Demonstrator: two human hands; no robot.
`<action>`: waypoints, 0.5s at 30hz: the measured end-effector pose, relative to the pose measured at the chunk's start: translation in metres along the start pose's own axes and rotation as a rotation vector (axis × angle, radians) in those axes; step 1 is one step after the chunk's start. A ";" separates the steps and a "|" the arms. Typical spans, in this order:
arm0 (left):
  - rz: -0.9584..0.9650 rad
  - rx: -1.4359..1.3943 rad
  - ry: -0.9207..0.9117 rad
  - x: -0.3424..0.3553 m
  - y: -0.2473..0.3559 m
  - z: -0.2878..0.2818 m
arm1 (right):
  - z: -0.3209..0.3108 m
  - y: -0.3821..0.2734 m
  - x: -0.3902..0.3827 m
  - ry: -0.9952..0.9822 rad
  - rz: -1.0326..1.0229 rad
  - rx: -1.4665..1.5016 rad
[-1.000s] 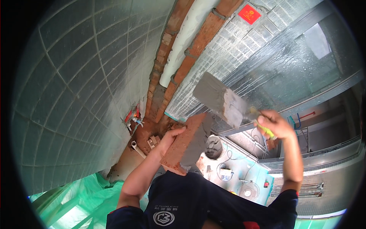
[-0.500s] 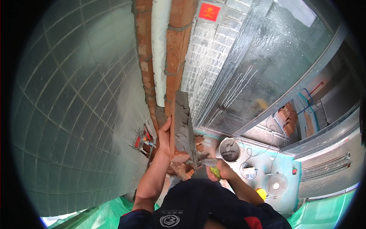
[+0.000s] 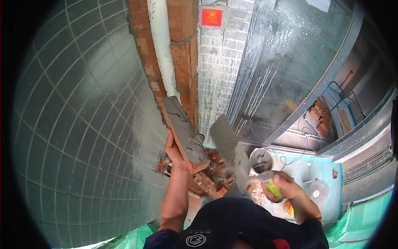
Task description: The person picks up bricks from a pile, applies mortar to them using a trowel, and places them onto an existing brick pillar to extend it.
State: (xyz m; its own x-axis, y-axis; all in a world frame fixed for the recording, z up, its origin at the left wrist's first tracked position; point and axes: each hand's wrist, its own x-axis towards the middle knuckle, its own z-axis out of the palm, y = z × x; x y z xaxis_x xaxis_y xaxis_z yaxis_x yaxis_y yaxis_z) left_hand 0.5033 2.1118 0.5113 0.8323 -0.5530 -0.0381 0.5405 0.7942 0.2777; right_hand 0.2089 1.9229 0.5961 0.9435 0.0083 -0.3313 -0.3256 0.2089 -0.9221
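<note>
In my left hand [image 3: 176, 155] is an orange brick [image 3: 178, 141], held tilted with its upper end leaning left toward the brickwork. Thick grey mortar [image 3: 180, 120] coats its right face and bulges near the lower end. My right hand [image 3: 286, 186] is closed round the yellow-green handle of a trowel [image 3: 226, 141]. The trowel's broad blade, smeared with mortar, points up and away, apart from the brick and to its right.
A white pipe [image 3: 161, 50] runs along orange brickwork [image 3: 182, 62] ahead. Grey tiled wall [image 3: 91, 124] stands left, wet glass [image 3: 286, 70] right. Below are loose bricks [image 3: 203, 180], a mortar bucket [image 3: 262, 161], a fan [image 3: 318, 193] and cables. More bricks [image 3: 320, 116] are stacked farther right.
The trowel has swung away from the brick's mortared face, up and to the right. My left hand has shifted left, tilting the brick's upper end leftward.
</note>
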 end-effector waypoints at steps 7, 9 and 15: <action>0.177 -0.057 0.000 0.004 -0.002 -0.003 | -0.007 0.054 0.004 0.013 -0.075 -0.430; 0.198 -0.018 0.024 0.000 0.006 -0.004 | -0.018 0.050 -0.005 -0.008 0.029 -0.334; 0.039 -0.053 -0.044 0.001 0.010 -0.042 | -0.019 0.038 0.024 -0.134 -0.090 -0.004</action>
State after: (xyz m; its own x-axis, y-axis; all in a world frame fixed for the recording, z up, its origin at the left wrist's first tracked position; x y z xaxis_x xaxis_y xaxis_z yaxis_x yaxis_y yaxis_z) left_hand 0.5149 2.1298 0.4740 0.8475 -0.5306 0.0141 0.5140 0.8271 0.2273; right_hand 0.2176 1.9128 0.5491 0.9686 0.1197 -0.2179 -0.2393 0.2109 -0.9478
